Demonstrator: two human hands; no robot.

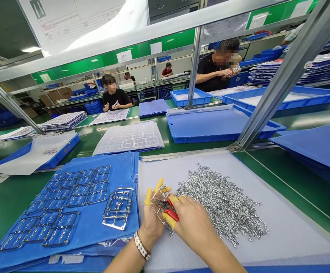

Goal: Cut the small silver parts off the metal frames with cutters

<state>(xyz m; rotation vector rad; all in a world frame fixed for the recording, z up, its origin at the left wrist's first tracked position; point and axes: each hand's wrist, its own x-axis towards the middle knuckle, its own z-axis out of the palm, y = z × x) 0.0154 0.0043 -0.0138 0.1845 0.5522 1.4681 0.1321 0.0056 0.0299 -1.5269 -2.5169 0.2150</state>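
Observation:
My left hand, with yellow finger cots and a beaded bracelet, grips a small silver metal frame over a white sheet. My right hand, also in yellow cots, is closed on red-handled cutters held against that frame. Right behind my hands lies a big pile of small loose silver metal parts. To the left, a single silver frame rests on a blue sheet beside several more frames laid flat in rows.
A slanted metal post rises from the green bench at right. Blue trays and stacked sheets lie beyond. People sit working at benches further back; one wears black, another sits at right.

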